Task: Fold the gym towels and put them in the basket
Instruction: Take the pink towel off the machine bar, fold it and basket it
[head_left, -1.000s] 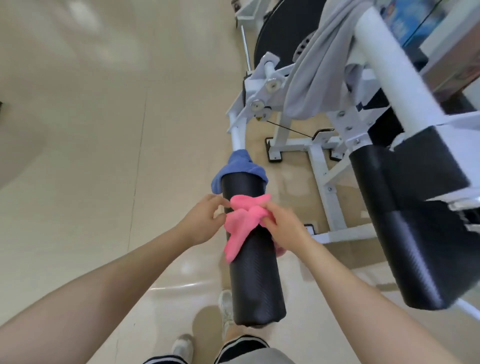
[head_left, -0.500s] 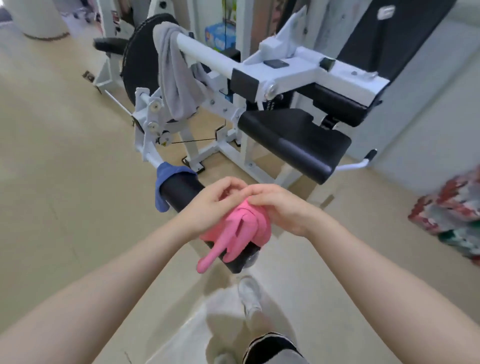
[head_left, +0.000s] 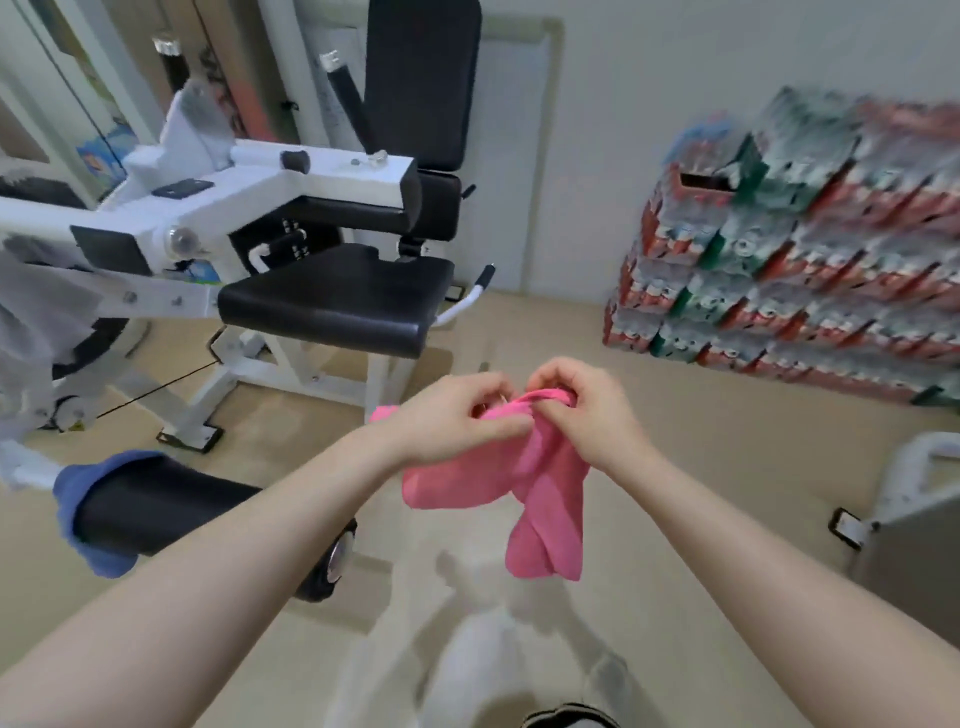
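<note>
- My left hand (head_left: 457, 415) & right hand (head_left: 582, 410) both up in front of me, close together, fingers curled, pinching the top edge of the pink towel (head_left: 524, 478).
- Towel bunched at the top betw. my fingertips; rest hangs down in loose folds, one long tail dropping lower on the right side. It's in the air, touching nothing but my hands.
- Blue towel (head_left: 88, 519) wrapped round the near end of the black roller pad (head_left: 171, 509), low left, under my left forearm.
- Grey towel (head_left: 36, 322) draped over the white machine frame (head_left: 249, 192) at far left, blurry.
- Black seat (head_left: 337, 296) & upright back pad behind it.
- Stacked drink cases (head_left: 810, 270) vs. the wall on the right, blurred.
- Basket: can't see one from here.
</note>
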